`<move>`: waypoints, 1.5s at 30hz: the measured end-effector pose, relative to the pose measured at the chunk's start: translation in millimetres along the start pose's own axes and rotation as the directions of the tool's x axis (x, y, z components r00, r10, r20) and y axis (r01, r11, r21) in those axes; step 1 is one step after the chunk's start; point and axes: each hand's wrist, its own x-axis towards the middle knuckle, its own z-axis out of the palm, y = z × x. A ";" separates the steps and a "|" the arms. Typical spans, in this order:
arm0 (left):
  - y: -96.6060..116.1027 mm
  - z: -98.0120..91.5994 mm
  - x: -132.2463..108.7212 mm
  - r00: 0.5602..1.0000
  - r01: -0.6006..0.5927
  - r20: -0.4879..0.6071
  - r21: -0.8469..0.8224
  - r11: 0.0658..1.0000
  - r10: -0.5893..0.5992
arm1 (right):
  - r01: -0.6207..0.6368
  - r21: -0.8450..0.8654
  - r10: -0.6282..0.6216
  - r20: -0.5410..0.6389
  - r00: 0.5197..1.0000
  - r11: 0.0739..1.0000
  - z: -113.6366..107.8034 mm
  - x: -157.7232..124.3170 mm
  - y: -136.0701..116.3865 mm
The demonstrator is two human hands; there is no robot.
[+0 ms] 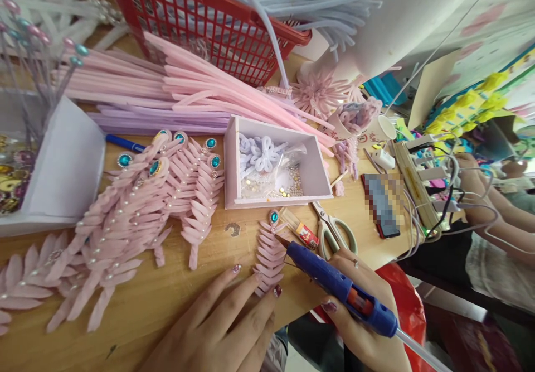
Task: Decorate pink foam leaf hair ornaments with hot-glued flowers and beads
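Note:
My right hand (359,299) grips a blue hot glue gun (321,271), its nozzle tilted toward a pink feather-shaped leaf (270,252) on the table. A clear glue stick sticks out of the gun's rear. The leaf is made of fuzzy stems and has a teal gem (273,217) at its tip. My left hand (228,319) lies flat with fingers stretched, fingertips on the leaf's lower end. Just beyond the leaf is a small tube with a red label (307,235), beside scissors with pale handles (334,235).
A pile of pearl-dotted pink leaves (125,216) lies at left. A white box (278,198) holds a lilac flower and beads. Behind are pink fuzzy stems (217,85) and a red basket (209,32). A phone (382,204) and power strip (412,179) lie right, near another person's arm (480,199).

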 end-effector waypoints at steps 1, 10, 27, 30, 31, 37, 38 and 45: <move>0.1 0.0 0.0 1.000 -0.001 0.007 0.002 1.000 0.001 | 0.001 -0.001 -0.001 0.006 1.000 1.000 -0.3 -0.2 -0.3; -1.2 1.4 -2.5 1.000 0.018 0.000 -0.018 1.000 -0.018 | 0.032 -0.013 -0.032 0.020 0.999 0.999 -1.9 -0.8 -2.3; -3.4 -3.2 -1.1 0.999 -0.035 0.040 0.000 0.999 0.035 | 0.073 -0.049 -0.070 0.050 0.996 0.996 -2.8 -5.5 3.0; -2.7 -1.3 -0.7 1.000 -0.023 0.011 -0.012 1.000 0.023 | 0.076 -0.064 -0.073 0.060 0.996 0.995 -3.3 -6.5 3.9; -2.7 -0.7 -0.6 1.000 -0.027 0.012 -0.010 1.000 0.027 | 0.079 -0.066 -0.074 0.064 0.995 0.995 -3.4 -6.7 4.0; -5.1 0.5 2.6 0.999 -0.050 -0.013 0.009 0.999 0.051 | 0.092 -0.071 -0.088 0.059 0.994 0.993 -4.3 -5.2 1.8; -5.4 0.5 3.4 0.999 -0.052 -0.014 0.010 0.999 0.052 | 0.096 -0.071 -0.092 0.057 0.994 0.993 -4.8 -4.7 1.2; -6.3 4.8 5.0 0.998 -0.046 -0.050 0.047 0.998 0.048 | 0.090 -0.050 -0.086 0.084 0.993 0.995 -8.6 -3.7 -0.5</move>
